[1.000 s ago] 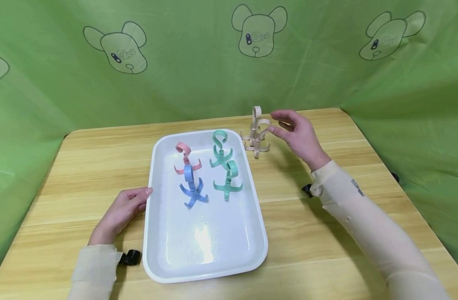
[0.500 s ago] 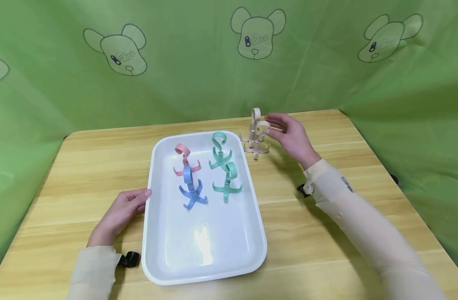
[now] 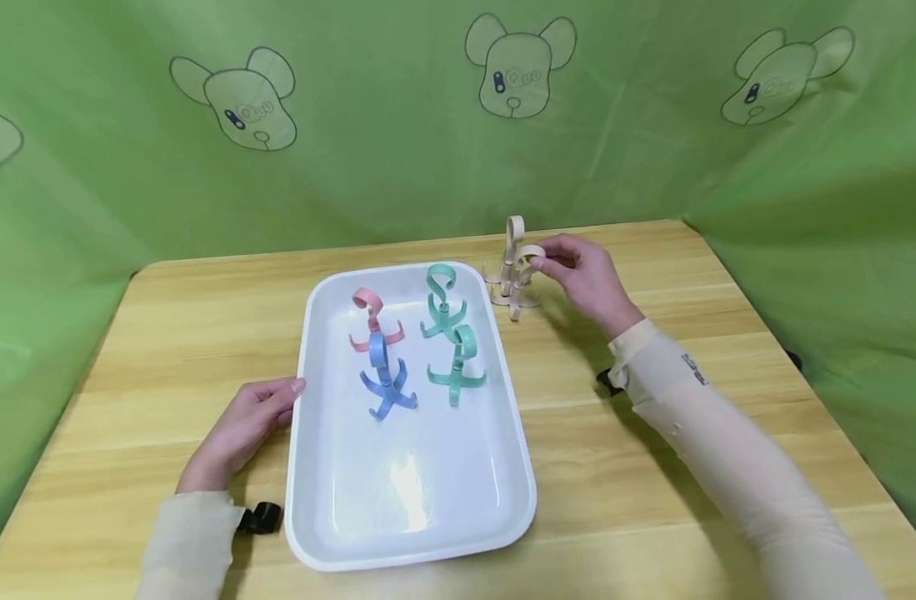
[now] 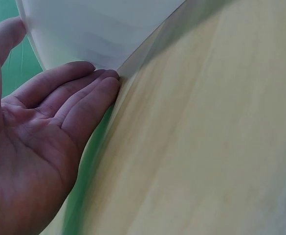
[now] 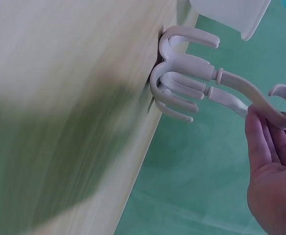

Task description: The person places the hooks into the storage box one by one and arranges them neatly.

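My right hand (image 3: 588, 279) pinches the curled top of the nearer beige rotating hanger hook (image 3: 514, 300), which stands upright on the table just past the tray's far right corner. Close behind it stands a second beige hook (image 3: 513, 233). The right wrist view shows thumb and fingers at the upper curve of the held hook (image 5: 250, 90). My left hand (image 3: 243, 429) touches the white tray (image 3: 297, 475) at its left side, the thumb at the rim. Nearly straight fingers (image 4: 91, 100) rest against the tray's outer wall in the left wrist view.
Inside the tray, a pink hook (image 3: 375, 321), a blue hook (image 3: 386, 383), a green hook (image 3: 442, 312) and another green hook (image 3: 456, 371) stand in its far half. The wooden table (image 3: 653, 467) ends at a green curtain (image 3: 397, 167) behind and at the sides.
My right hand has moved slightly left and down, and its fingers have closed on the nearer beige hook's curl. The left hand, tray and coloured hooks have stayed in place.
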Tool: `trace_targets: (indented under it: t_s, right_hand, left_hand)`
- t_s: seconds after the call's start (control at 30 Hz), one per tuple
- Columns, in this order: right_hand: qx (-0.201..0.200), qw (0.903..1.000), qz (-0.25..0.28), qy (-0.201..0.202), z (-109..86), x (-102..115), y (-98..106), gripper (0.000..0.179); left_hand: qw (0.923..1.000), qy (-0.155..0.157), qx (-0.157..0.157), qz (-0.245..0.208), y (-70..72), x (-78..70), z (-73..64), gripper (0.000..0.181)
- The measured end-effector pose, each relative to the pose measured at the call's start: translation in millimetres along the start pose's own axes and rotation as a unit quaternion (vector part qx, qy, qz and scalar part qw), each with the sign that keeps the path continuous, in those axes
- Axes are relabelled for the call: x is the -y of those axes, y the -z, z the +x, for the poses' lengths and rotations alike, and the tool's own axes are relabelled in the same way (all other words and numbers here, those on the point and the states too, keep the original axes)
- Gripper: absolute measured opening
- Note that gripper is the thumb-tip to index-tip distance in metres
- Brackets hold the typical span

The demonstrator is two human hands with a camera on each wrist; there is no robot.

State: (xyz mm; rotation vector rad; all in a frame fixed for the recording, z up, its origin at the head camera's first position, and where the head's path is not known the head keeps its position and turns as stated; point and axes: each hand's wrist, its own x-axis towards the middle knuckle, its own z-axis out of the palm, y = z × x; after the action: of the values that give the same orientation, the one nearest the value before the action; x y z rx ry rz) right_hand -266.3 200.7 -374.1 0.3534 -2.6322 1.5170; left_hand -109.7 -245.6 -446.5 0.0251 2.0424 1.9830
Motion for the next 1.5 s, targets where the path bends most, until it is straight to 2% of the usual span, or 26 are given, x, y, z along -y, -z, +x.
trace_targets:
  t_s: [0.4, 0.77, 1.07, 1.27, 1.5]
  right_hand:
    - [0.002, 1.0000, 0.008, -0.002, -1.8, 5.0, 1.2, 0.029]
    - [-0.019, 0.9994, 0.028, -0.009, -13.8, 13.0, 13.6, 0.028]
    - [-0.034, 0.9990, 0.030, -0.002, -23.9, 29.0, 24.7, 0.031]
    - [-0.032, 0.9984, 0.045, 0.016, -28.8, 36.2, 27.8, 0.028]
    - [-0.006, 0.9971, 0.056, 0.051, -40.5, 39.7, 33.8, 0.025]
  left_hand:
    - [1.0000, 0.005, 0.004, 0.002, -0.4, -2.8, 0.6, 0.052]
    - [0.9999, 0.006, 0.007, 0.004, -0.5, -2.3, 1.7, 0.052]
    - [0.9999, 0.006, 0.009, 0.003, 0.6, -3.1, 2.3, 0.052]
    - [0.9999, 0.006, 0.008, 0.001, 1.7, -4.5, 2.7, 0.053]
    - [0.9999, 0.008, 0.012, 0.006, 1.1, -3.6, 2.1, 0.051]
